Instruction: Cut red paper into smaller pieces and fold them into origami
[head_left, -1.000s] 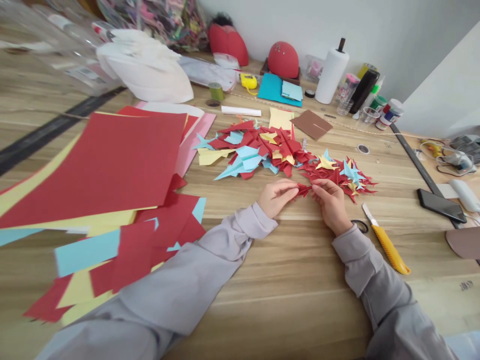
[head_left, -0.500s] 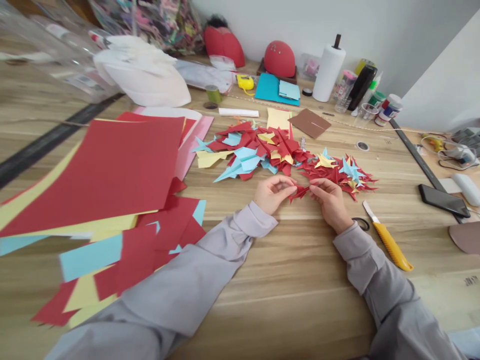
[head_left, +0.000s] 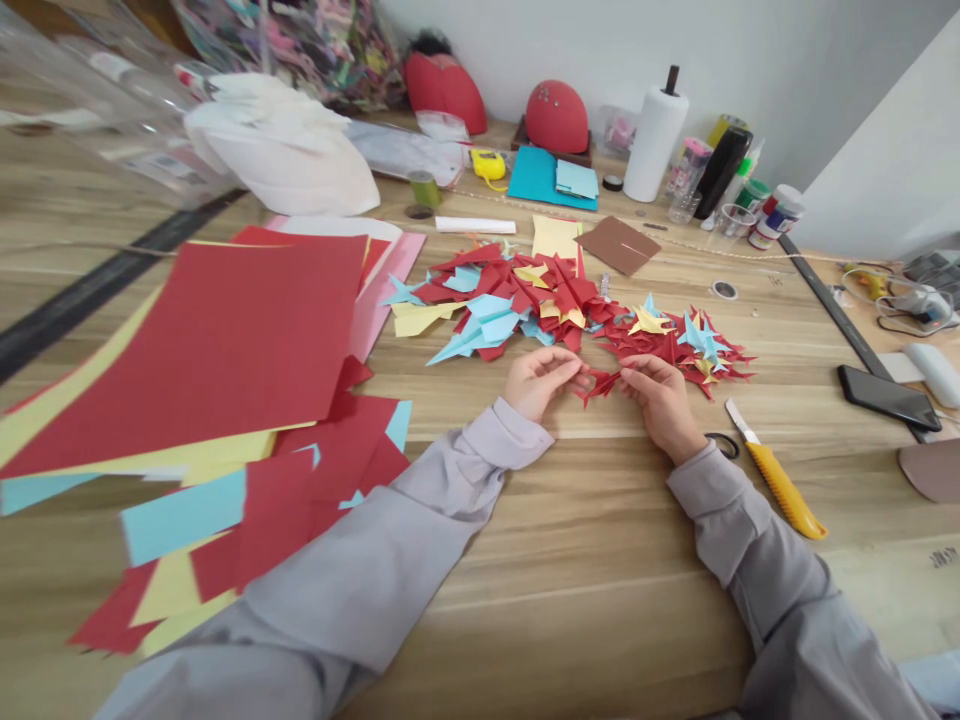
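Note:
A small folded red paper piece [head_left: 602,384] with pointed ends is held just above the wooden table, between my two hands. My left hand [head_left: 541,384] pinches its left end between thumb and fingers. At the right end, the thumb and forefinger of my right hand [head_left: 661,400] are closed on it. Right behind my hands lies a pile of folded paper planes [head_left: 495,310], mostly red with some blue and yellow. Joined to it on the right is a heap of smaller folded pieces [head_left: 679,345] in the same colours.
Large red sheets [head_left: 270,340] and cut paper strips [head_left: 184,515] cover the left side. A yellow-handled knife [head_left: 784,490] and a black scissor handle [head_left: 724,445] lie right of my right hand. A phone [head_left: 889,398] is farther right. A paper roll [head_left: 654,145] stands at the back.
My left fingertips have shifted slightly left and up, and more of the red folded paper shows between my hands. My right hand has hardly moved.

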